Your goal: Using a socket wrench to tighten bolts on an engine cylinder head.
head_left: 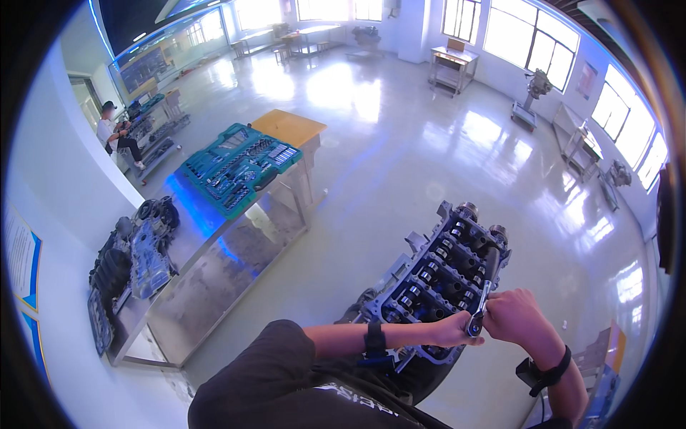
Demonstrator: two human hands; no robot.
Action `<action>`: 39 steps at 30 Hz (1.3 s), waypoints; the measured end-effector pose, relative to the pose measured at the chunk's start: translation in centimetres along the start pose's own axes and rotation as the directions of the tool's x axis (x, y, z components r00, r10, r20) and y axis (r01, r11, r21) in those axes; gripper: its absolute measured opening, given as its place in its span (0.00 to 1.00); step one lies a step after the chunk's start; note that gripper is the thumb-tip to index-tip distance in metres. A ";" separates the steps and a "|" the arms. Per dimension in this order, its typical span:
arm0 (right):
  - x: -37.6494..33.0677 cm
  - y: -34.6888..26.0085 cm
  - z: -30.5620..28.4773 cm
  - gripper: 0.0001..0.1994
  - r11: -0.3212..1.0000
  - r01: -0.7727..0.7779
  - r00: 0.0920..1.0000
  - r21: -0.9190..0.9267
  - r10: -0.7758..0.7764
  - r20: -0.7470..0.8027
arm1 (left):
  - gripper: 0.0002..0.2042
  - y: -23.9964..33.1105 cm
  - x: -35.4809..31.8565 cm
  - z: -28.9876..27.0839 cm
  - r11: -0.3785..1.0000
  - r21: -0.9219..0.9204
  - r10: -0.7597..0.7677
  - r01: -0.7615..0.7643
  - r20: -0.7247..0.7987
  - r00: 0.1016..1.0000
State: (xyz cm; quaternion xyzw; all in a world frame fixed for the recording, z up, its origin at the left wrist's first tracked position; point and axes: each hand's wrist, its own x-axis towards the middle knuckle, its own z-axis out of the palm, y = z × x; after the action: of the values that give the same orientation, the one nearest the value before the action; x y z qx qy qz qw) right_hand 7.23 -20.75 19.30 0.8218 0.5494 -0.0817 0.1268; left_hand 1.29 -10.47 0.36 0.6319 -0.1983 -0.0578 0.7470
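Note:
A ratchet wrench (485, 294) is held over the near right part of an engine cylinder head (421, 275) with camshafts in it. Its round head is toward me and its dark grip points away. My left hand (454, 330) is closed, thumb and fingers at the wrench's round head. My right hand (511, 314) is a fist pressed close against the wrench's right side; its fingers curl out of sight, so what lies inside them is hidden. The engine part stands in front of me, and my left forearm crosses over its near end.
At left, a metal workbench (239, 250) carries an open teal socket set case (239, 168) and dark engine parts (132, 250). A yellow wooden tabletop (289, 129) adjoins it. A seated person (121, 136) is at the far left. Engine stands (529, 100) line the right wall.

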 end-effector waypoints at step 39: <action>-3.2 2.7 1.4 0.08 0.954 0.177 0.978 0.243 -0.142 -0.154 | 0.09 2.3 -0.2 -0.1 0.978 -0.210 -0.024 -0.014 -0.176 0.984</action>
State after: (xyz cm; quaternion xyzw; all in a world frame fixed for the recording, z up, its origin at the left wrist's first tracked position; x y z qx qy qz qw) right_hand 8.49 -24.98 19.12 0.7879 0.6062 -0.1060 -0.0244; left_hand 0.80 -9.83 2.50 0.5523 -0.1223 -0.0240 0.8243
